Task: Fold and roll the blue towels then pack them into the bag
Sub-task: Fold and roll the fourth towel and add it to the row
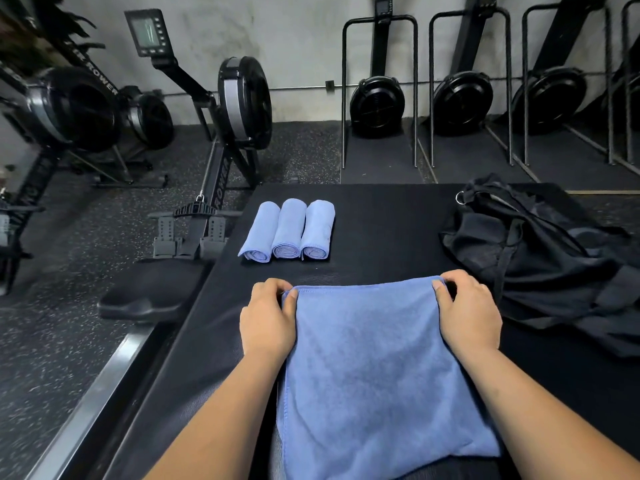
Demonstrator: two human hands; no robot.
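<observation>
Pinching far corners of blue towel (374,358), left hand (266,323) and right hand (467,320), three rolled towels (289,230) outside slumped black bag (540,265)

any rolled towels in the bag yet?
No: all three rolled towels lie side by side on the mat, apart from the black bag.

We see soft, even indoor light; the blue towel (381,358) is well exposed. The upper left corner is dim, and the rowing machine (69,109) there loses detail. A pale sheen lies on the metal rail (100,382). Wide-angle distortion bends the upright frames (525,98) toward the right edge; we find the margins slightly soft.
</observation>
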